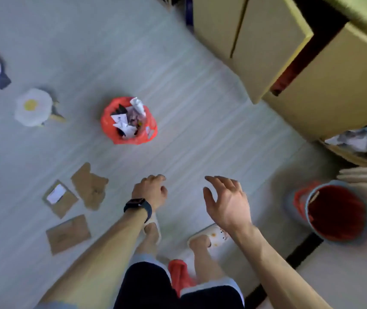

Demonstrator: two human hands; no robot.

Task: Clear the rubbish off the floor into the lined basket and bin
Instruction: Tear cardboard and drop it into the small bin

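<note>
Two bare hands hang over the floor, both empty. The left hand [150, 190], with a dark watch [139, 206] on its wrist, has its fingers loosely curled round nothing. The right hand [228, 202] is spread, fingers apart. Nearest of all, between the person's legs, a red scrap [179, 275] is half hidden by dark shorts [146, 286]; I cannot tell what it is. Three torn pieces of brown cardboard [90, 187] lie on the floor [189, 108] to the left of the left hand, one bearing a white label. To the right of the right hand stands a blue-grey bin [336, 210] with a red liner, its inside too dark to read. Farther off, mid-floor, the basket [129, 140] lined with a red bag is heaped with crumpled paper. To the left, about as far off, sits a blurred cushion [33, 107] shaped like a fried egg. Pale cupboards [256, 41] are cut off at the top right.
</note>
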